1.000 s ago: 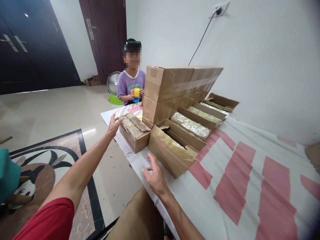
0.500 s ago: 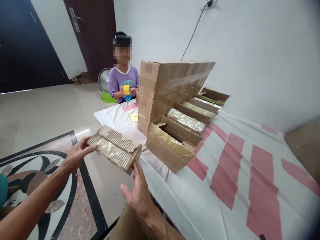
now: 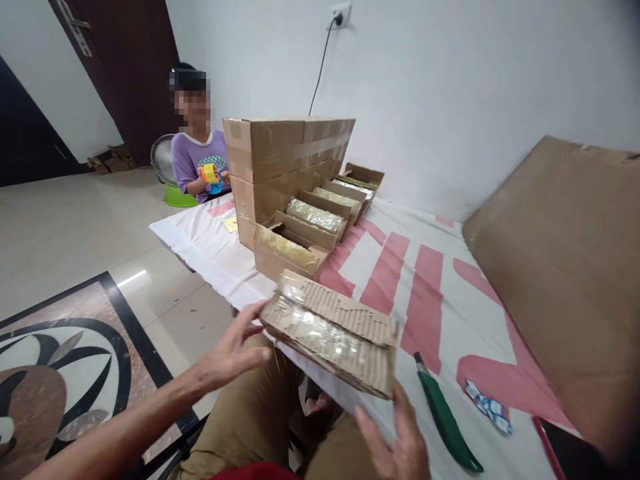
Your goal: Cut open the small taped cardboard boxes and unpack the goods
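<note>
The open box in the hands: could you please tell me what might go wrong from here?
The box is held only at its ends by the left hand and right hand, at the table edge, so it might slip. Its flaps are open; tilting could spill the packets. The green cutter lies close by the right hand and might nick it.

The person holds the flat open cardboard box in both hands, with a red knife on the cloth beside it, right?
Not quite: the head view shows a green knife. The left hand and right hand do hold the flat open cardboard box, the knife on the pink-striped cloth beside it.
</note>
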### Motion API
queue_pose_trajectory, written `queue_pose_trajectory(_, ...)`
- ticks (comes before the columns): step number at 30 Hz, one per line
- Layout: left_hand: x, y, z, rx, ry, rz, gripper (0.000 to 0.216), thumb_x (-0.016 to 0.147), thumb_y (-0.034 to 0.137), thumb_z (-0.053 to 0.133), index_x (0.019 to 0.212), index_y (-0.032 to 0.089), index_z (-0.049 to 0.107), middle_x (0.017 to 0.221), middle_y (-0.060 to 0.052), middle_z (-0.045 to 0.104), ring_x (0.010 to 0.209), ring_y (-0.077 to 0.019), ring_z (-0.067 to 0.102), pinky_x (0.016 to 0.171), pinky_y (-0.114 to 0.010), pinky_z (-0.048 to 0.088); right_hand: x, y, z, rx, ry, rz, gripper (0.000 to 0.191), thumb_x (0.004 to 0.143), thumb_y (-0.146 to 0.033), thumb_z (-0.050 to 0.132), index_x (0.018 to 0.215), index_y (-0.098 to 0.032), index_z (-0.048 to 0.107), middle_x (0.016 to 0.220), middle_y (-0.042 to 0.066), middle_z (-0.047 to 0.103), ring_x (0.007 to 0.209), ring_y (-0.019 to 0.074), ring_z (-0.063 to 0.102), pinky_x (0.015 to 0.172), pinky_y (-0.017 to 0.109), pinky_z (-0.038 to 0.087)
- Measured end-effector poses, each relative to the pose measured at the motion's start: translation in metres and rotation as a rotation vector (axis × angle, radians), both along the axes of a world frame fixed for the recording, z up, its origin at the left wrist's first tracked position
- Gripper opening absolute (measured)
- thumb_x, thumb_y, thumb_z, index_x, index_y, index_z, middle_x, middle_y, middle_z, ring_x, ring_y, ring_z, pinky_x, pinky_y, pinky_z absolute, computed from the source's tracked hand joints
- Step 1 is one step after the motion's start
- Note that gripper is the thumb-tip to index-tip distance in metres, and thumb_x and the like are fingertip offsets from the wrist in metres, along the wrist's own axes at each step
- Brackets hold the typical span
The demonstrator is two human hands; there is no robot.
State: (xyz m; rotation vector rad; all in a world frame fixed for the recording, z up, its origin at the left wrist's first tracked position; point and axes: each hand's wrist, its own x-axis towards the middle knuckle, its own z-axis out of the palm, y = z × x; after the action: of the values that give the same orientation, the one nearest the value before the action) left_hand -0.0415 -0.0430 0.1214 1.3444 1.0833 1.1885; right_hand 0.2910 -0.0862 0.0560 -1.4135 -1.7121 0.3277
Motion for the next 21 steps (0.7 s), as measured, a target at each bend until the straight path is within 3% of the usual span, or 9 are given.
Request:
queue_pose_trajectory(4,0.064,0.014,-0.031,0.038,0.033,-0.217,0.091,0.077,0.055,0.08,0.157,0.03,0.044,0.161,-0.013,0.045,0.147,-0.0394,0.045,0.116,-0.056,0.044,0.051,0.004,-0.024,-0.12,0.111,-0.267,0.064,0.086,-0.066,0.064,0.128,-0.017,0.064,0.122,0.017,0.071,0.112,0.0361,0.069,0.09,0.047,0.058)
queue_pose_trajectory(7,0.076,0.028,-0.045,-0.017,0.051,-0.218,0.084,0.081,0.057,0.076,0.154,0.026,0.048,0.155,-0.016,0.051,0.141,-0.0376,0.05,0.115,-0.056,0.044,0.058,0.007,-0.048,-0.244,0.213,-0.325,0.075,0.079,-0.075,0.064,0.128,-0.018,0.062,0.122,0.016,0.072,0.1,0.0332,0.071,0.08,0.042,0.058)
queue_pose_trajectory(10,0.07,0.046,-0.054,-0.04,0.068,0.032,0.073,0.086,0.06,0.069,0.144,0.02,0.054,0.145,-0.019,0.059,0.135,-0.0358,0.056,0.114,-0.055,0.044,0.052,0.009,-0.068,-0.248,0.302,-0.343,0.082,0.077,-0.078,0.064,0.133,-0.019,0.058,0.128,0.016,0.07,0.103,0.0335,0.07,0.084,0.043,0.057)
queue_pose_trajectory(14,0.069,0.078,-0.075,0.035,0.186,0.441,0.1,0.074,0.063,0.077,0.154,0.016,0.039,0.16,-0.025,0.042,0.145,-0.0414,0.047,0.116,-0.059,0.041,0.045,0.014,-0.086,-0.184,0.341,-0.345,0.081,0.078,-0.078,0.065,0.13,-0.016,0.059,0.12,0.017,0.071,0.105,0.0344,0.069,0.089,0.044,0.056)
queue_pose_trajectory(17,0.081,0.101,-0.094,0.063,0.258,0.541,0.119,0.068,0.061,0.082,0.161,0.014,0.024,0.169,-0.027,0.025,0.157,-0.0432,0.029,0.124,-0.061,0.031,0.045,0.013,-0.095,-0.142,0.305,-0.363,0.084,0.077,-0.077,0.066,0.132,-0.015,0.058,0.123,0.02,0.07,0.104,0.0349,0.069,0.087,0.044,0.057)
queue_pose_trajectory(21,0.101,0.127,-0.103,0.1,0.35,0.661,0.124,0.066,0.053,0.085,0.162,0.011,0.017,0.171,-0.028,0.02,0.162,-0.0411,0.014,0.13,-0.058,0.02,0.044,0.007,-0.099,-0.111,0.317,-0.373,0.083,0.084,-0.072,0.063,0.142,-0.014,0.053,0.132,0.021,0.066,0.11,0.0354,0.069,0.091,0.046,0.057)
